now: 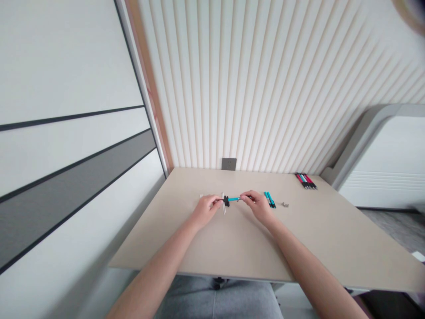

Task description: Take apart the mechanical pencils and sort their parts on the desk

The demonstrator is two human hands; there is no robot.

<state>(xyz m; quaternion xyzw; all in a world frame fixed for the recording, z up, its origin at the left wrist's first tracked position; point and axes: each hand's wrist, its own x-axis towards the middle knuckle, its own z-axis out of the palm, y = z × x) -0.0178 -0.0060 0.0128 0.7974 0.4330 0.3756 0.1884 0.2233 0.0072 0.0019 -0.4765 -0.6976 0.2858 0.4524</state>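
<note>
Over the middle of the desk, my right hand (258,204) pinches one end of a slim turquoise pen barrel (234,199), which points left. My left hand (206,209) is closed, thumb and forefinger pressed together on a thin dark end too small to make out. Between the hands is a cluster of small black pieces (226,201); whether they touch the barrel is unclear. Thin whitish sticks (223,208) lie beside them, close to my left fingertips. Just right of my right hand are more turquoise barrels (270,199) with dark ends.
Small metallic pieces (284,204) lie right of the turquoise barrels. Several red, dark and light pens (306,180) lie in a row at the desk's back right. A ribbed wall with a dark socket (229,164) rises behind the beige desk (226,252); a panelled surface (83,177) stands at left.
</note>
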